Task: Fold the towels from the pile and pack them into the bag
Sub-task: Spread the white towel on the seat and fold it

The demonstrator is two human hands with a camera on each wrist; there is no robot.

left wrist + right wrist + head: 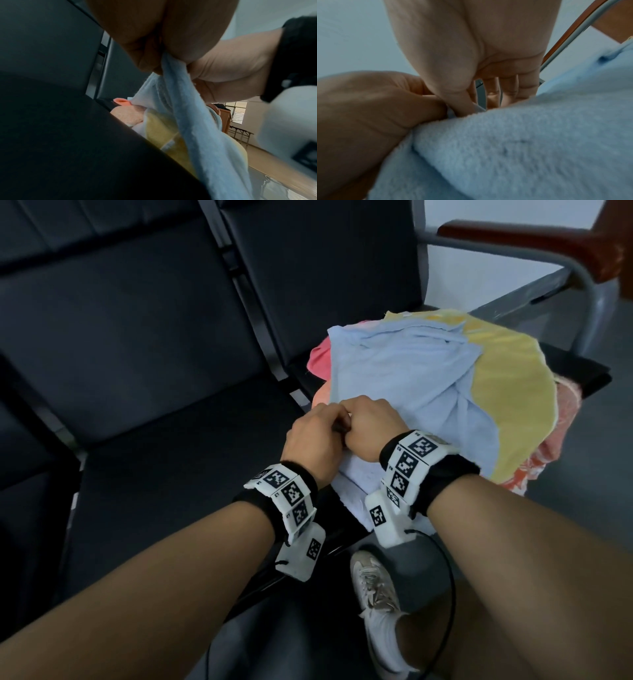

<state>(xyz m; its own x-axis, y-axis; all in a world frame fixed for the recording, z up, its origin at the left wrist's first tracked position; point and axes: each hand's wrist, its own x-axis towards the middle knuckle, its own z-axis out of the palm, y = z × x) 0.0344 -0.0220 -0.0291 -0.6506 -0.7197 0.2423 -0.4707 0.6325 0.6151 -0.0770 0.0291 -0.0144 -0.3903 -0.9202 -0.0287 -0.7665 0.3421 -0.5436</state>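
A light blue towel (404, 378) lies on top of a pile on the right black seat, over a yellow towel (507, 392) and pink and orange ones (320, 357). My left hand (318, 436) and right hand (368, 429) meet knuckle to knuckle at the blue towel's near left edge. In the left wrist view my left hand (154, 59) pinches a bunched fold of the blue towel (188, 115). In the right wrist view my right hand (467, 108) pinches the blue towel (522, 142) edge between thumb and finger beside the left hand (376, 102). No bag shows in any view.
The left black seat (144, 392) of the bench lies beside the pile. A grey metal armrest with a red-brown wooden top (534, 237) stands at the far right. My white shoe (376, 594) and a black cable (448, 583) are below the seat edge.
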